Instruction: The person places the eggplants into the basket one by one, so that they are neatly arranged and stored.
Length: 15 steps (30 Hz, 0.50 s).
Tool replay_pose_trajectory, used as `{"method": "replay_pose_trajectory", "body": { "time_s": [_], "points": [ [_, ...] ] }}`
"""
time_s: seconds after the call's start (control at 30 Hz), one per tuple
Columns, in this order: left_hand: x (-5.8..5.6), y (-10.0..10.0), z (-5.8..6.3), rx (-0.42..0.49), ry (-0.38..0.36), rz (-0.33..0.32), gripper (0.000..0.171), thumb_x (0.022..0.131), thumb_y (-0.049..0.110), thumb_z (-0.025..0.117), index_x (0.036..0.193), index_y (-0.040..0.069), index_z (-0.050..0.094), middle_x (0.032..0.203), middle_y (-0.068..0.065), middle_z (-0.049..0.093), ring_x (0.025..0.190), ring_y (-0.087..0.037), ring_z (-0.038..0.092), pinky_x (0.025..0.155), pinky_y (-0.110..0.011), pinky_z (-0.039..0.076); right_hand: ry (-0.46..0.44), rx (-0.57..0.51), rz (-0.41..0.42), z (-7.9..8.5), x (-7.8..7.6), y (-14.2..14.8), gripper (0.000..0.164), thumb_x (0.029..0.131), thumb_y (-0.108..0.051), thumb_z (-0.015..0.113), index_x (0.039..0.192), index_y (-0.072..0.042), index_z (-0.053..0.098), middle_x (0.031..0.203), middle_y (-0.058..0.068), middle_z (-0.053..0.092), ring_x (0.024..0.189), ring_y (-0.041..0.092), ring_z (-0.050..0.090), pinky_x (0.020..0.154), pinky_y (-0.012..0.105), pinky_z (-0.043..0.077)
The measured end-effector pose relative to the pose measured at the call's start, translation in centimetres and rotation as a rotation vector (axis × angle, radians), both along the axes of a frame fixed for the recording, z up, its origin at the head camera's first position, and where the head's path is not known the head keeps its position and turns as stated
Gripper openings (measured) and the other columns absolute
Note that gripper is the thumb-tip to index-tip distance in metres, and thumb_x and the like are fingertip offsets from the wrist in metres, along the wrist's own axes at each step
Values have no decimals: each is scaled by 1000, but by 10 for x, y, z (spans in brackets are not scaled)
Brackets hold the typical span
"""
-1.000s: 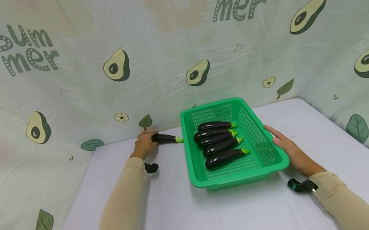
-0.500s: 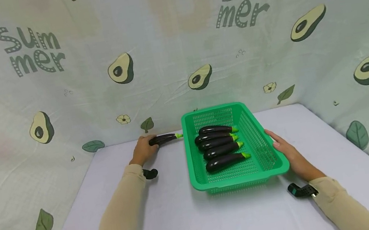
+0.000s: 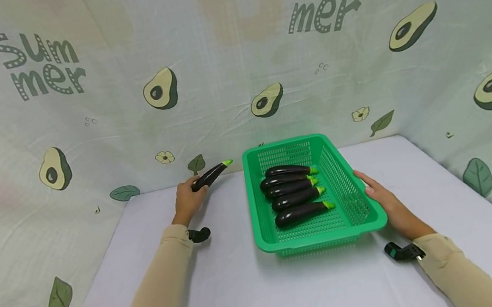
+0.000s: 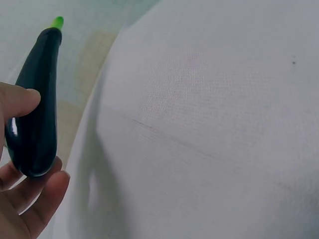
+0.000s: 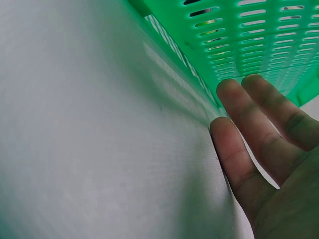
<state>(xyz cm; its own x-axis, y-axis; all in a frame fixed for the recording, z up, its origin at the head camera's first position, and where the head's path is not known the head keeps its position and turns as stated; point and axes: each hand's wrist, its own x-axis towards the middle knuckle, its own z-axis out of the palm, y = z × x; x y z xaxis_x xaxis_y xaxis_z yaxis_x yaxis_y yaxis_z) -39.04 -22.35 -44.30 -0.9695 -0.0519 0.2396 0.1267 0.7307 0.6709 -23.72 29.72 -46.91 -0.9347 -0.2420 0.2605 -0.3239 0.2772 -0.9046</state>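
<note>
In the head view, my left hand grips a dark purple eggplant by its thick end at the back left of the table. Its green stem points up and to the right, and the left wrist view shows the thumb lying across the eggplant with fingers around the lower end. To the right stands a green plastic basket with several eggplants lying side by side in it, stems to the right. My right hand rests against the basket's right side; in the right wrist view its fingers are extended beside the slotted wall.
A white cloth covers the table. Behind it hangs a pale curtain printed with avocados, leaves and the word summer. A black strap device is on the left wrist, and another on the right.
My left hand has lifted the eggplant off the table and tilted it, stem end up, shifting slightly left. The right hand and the basket keep their place.
</note>
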Motion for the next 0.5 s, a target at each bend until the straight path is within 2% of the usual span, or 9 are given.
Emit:
{"method": "replay_pose_trajectory", "body": {
  "time_s": [0.27, 0.5],
  "points": [
    [2, 1, 0, 70, -21, -18, 53, 98, 27, 64, 145, 6, 52, 133, -25, 51, 121, -38, 48, 102, -54, 41, 1, -3, -5, 1, 1, 0, 54, 111, -32, 30, 162, -25, 18, 167, 7, 10, 150, 34, 2, 110, 70, 3],
    [4, 1, 0, 63, -56, -34, 52, 97, 28, 63, 143, 6, 53, 138, -25, 51, 127, -39, 46, 105, -54, 39, -2, -2, -3, 3, 2, -2, 54, 111, -33, 29, 163, -25, 17, 167, 8, 9, 150, 35, 2, 110, 70, 3]
  ]
}}
